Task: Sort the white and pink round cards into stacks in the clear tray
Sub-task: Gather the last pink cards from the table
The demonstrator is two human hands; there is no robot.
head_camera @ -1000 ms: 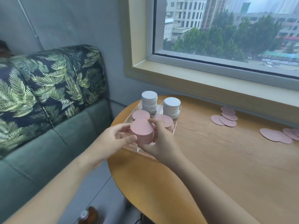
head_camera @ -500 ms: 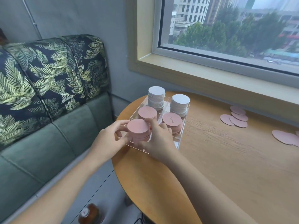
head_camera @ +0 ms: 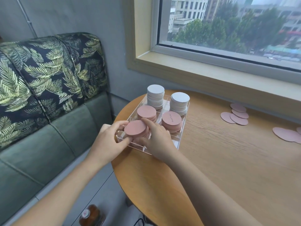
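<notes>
Both hands grip one pink stack (head_camera: 135, 130) in the near-left compartment of the tray (head_camera: 178, 141): the left hand (head_camera: 109, 141) curls its fingers round the stack's left side, the right hand (head_camera: 157, 137) round its right.

Open tabletop (head_camera: 228, 160) right of the clear tray (head_camera: 182, 134); tall white stacks (head_camera: 179, 103) along its far side.

two bare forearms reach in from the bottom edge, with no sleeve showing on either; the left hand (head_camera: 107, 142) and the right hand (head_camera: 158, 140) carry no glove, ring, watch or band; short, unpainted nails.
</notes>
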